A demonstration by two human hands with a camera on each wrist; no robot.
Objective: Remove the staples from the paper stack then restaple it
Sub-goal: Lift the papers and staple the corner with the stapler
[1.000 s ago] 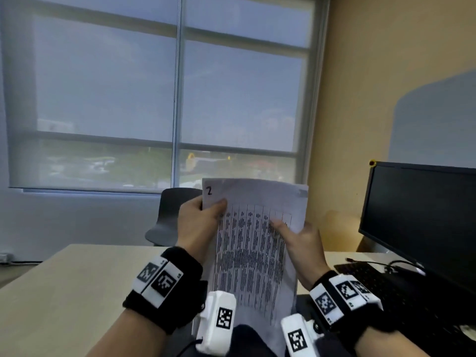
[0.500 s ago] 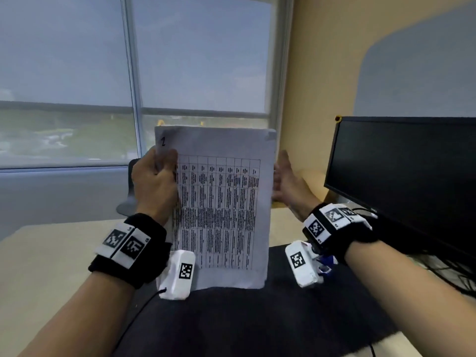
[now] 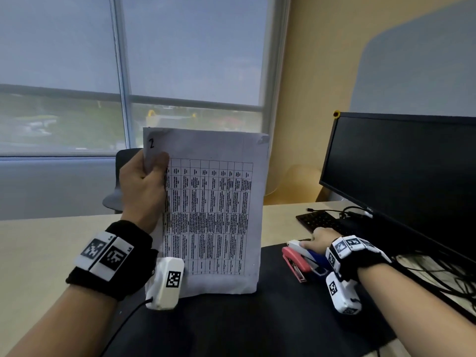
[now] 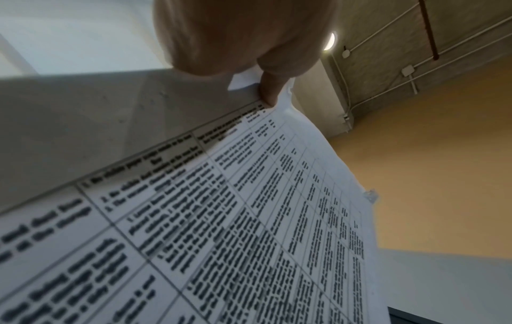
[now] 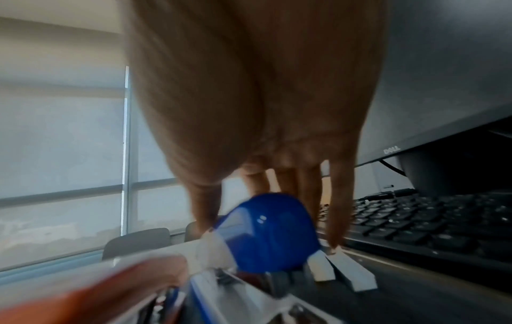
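The paper stack stands upright with its bottom edge on the black mat; it carries a printed table and a handwritten 2. My left hand pinches its top left corner, thumb in front; the thumb tip shows on the sheet in the left wrist view. The top right corner looks creased and dark. My right hand lies over a blue and white stapler on the mat, thumb on one side and fingers on the other of its blue end.
A pink stapler lies against the blue one on its left. A black keyboard, a dark monitor and loose cables fill the right. Two white strips lie by the stapler. A grey chair stands behind the desk.
My right hand has left the paper's right edge and dropped down and right onto the blue stapler. The left hand still holds the stack upright.
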